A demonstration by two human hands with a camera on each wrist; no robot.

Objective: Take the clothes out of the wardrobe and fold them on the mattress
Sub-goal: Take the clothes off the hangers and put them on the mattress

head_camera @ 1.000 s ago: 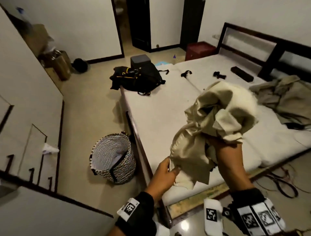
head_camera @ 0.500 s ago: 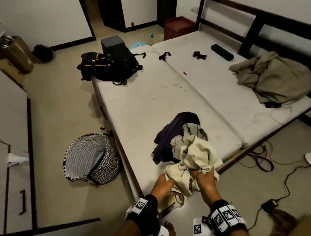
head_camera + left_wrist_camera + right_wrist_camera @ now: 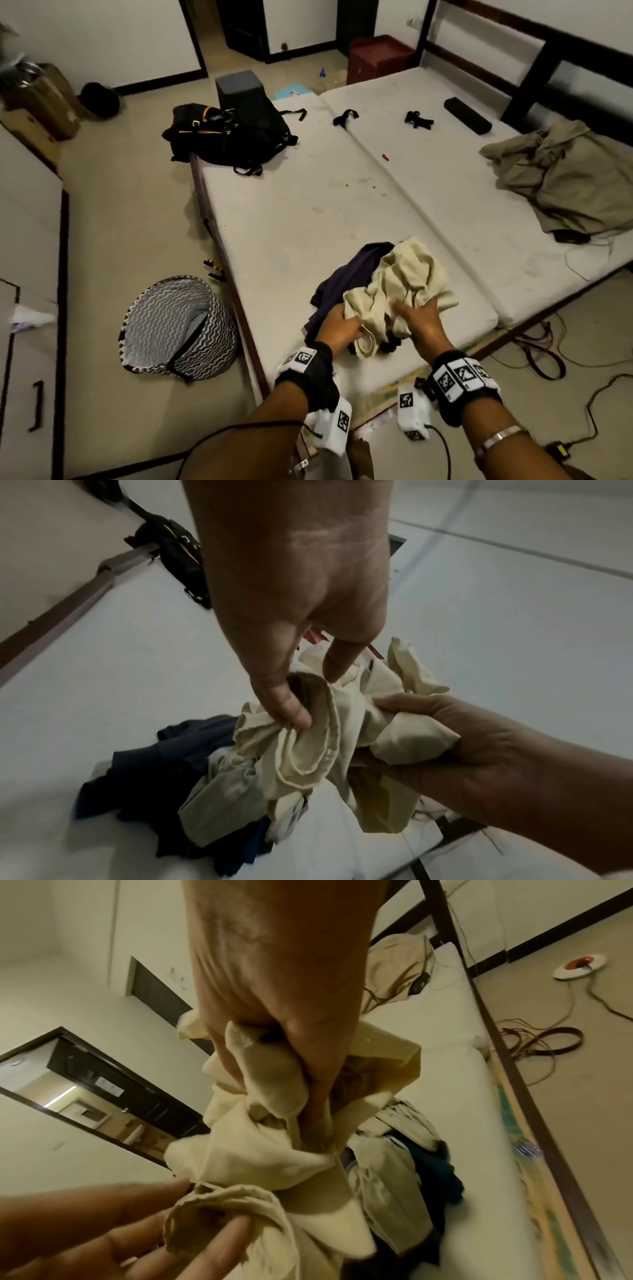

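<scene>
Left hand (image 3: pixel 294 593) pinches cream garment (image 3: pixel 407 284) edge; right hand (image 3: pixel 419 322) grip bunched round same cloth; both over dark clothes (image 3: pixel 346 277) on mattress (image 3: pixel 291 219)

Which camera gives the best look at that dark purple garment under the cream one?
The head view: the dark purple garment lies spread beside the cream garment on the mattress. The left wrist view shows it blurred and dim; the right wrist view shows only a sliver.

The cream garment (image 3: pixel 407 284) is matt, creased woven cloth. At 9 o'clock from it, the dark garment (image 3: pixel 346 277) is soft cloth. The mattress (image 3: pixel 291 219) is matt, slightly stained fabric.
</scene>
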